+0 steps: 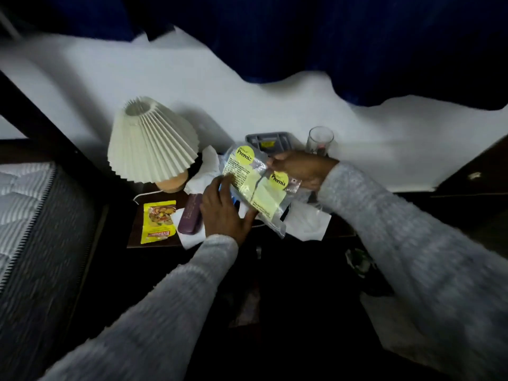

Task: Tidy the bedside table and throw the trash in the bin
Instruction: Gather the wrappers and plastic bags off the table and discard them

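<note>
Currently, both hands are gripping the clear plastic wrapper (pixel 254 185) with yellow labels above the middle of the worktop (pixel 134 240): the right hand (pixel 298 170) is pinching its far end, and the left hand (pixel 224 213) is closing on its near edge. The task is judged to be at an early stage, since a yellow sachet (pixel 158 220), a purple case (pixel 190 214) and white tissues (pixel 204 167) are lying near the left edge by the lamp (pixel 151 138), a glass (pixel 320 140) is standing at the back edge, and no bin is showing.

One lamp (pixel 152 138), one glass (pixel 320 140) and one purple case (pixel 190 214) are sitting on the worktop (pixel 134 237). Two yellow packets (pixel 159 221) (pixel 253 185) are showing.
</note>
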